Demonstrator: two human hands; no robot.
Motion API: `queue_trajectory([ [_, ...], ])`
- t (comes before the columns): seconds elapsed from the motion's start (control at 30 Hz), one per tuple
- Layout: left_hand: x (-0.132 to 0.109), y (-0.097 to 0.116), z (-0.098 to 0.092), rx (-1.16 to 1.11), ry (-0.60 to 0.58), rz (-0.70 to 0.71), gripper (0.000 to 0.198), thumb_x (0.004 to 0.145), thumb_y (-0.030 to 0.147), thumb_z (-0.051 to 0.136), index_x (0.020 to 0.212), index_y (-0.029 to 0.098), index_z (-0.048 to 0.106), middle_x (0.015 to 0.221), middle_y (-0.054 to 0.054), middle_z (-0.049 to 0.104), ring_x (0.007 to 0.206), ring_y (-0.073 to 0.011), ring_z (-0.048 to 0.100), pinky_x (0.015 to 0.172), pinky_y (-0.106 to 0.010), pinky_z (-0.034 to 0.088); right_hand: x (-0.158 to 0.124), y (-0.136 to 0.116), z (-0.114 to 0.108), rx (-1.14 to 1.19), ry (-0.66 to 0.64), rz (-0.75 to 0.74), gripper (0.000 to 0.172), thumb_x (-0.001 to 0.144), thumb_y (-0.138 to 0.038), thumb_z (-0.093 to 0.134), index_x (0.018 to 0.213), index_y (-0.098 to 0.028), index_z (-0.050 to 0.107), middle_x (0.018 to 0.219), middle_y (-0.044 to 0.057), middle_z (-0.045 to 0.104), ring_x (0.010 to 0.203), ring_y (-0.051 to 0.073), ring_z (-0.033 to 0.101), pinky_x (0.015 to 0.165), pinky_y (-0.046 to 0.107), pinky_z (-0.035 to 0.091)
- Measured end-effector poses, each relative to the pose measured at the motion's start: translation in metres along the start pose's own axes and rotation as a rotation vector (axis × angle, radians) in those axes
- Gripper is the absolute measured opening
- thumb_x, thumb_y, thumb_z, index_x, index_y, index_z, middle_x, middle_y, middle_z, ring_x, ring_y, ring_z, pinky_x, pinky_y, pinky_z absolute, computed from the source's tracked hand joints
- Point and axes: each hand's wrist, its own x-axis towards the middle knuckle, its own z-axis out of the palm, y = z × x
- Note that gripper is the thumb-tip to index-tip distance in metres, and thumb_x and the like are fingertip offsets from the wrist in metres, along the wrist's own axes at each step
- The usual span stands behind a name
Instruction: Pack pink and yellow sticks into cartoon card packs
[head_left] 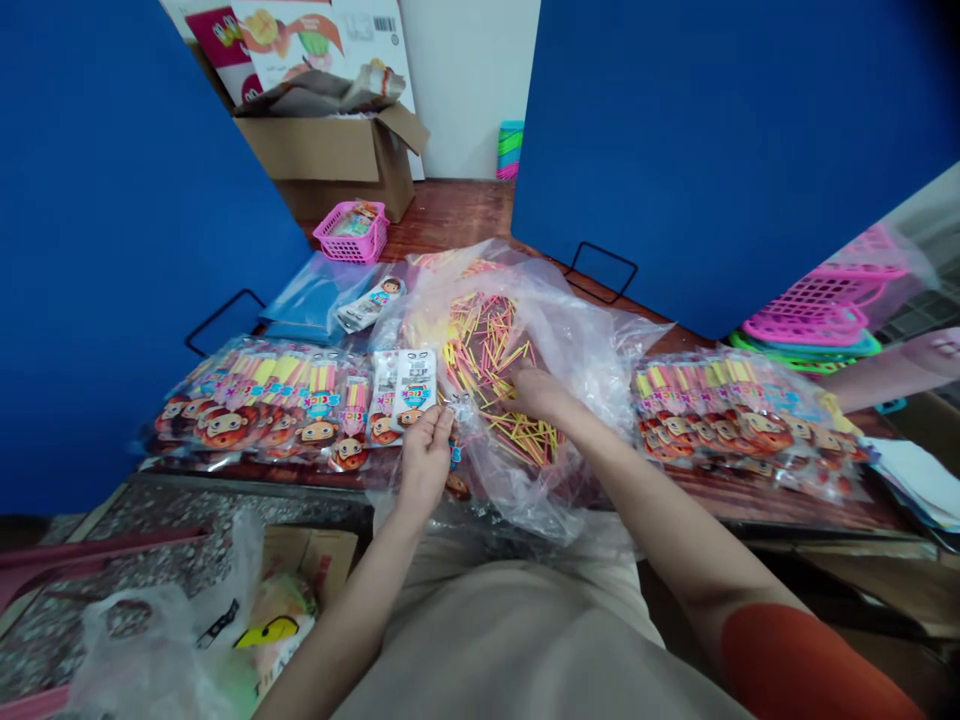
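Note:
My left hand (424, 455) is closed in a pinch on a small clear packet (459, 410) at the table's front edge. My right hand (534, 392) reaches into a big clear plastic bag (592, 350) full of loose yellow and pink sticks (487, 350); its fingers are curled among the sticks, and what they grip is hidden. Just left of my left hand lie packets with cartoon header cards (409, 385).
Rows of filled cartoon packets lie at the left (262, 405) and right (742, 415). A pink basket (351, 232) and a cardboard box (337, 150) stand behind. Stacked pink and green baskets (814, 320) sit far right, near another person's arm (892, 372). Blue panels flank the table.

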Motion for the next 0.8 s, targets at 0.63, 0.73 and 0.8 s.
queue_trajectory([
  [0.63,-0.001,-0.001,0.006,-0.045,-0.04,-0.036,0.019,0.076,0.036,0.065,0.075,0.017,0.062,0.063,0.004,0.055,0.059,-0.0116,0.045,0.061,-0.023,0.037,-0.008,0.02,0.019,0.828,0.325,-0.135,0.027,0.079,-0.044,0.054,0.079,-0.017,0.054,0.068,0.0,0.058,0.058,0.013,0.05,0.054,0.024,0.037],
  [0.73,-0.002,-0.002,0.009,-0.091,-0.041,-0.004,0.018,0.077,0.035,0.065,0.077,0.019,0.057,0.064,0.004,0.055,0.059,-0.0112,0.047,0.061,-0.023,0.038,-0.01,0.015,0.025,0.786,0.396,-0.188,0.03,0.08,-0.047,0.052,0.069,-0.019,0.049,0.067,0.0,0.052,0.059,0.013,0.046,0.056,0.025,0.036],
  [0.8,-0.002,-0.002,0.009,-0.091,-0.059,-0.001,0.018,0.078,0.034,0.064,0.076,0.019,0.056,0.062,0.005,0.052,0.058,-0.011,0.045,0.059,-0.023,0.037,-0.012,0.011,0.028,0.67,0.419,-0.206,0.034,0.081,-0.048,0.052,0.063,-0.021,0.043,0.067,0.0,0.05,0.061,0.013,0.046,0.059,0.026,0.036],
])
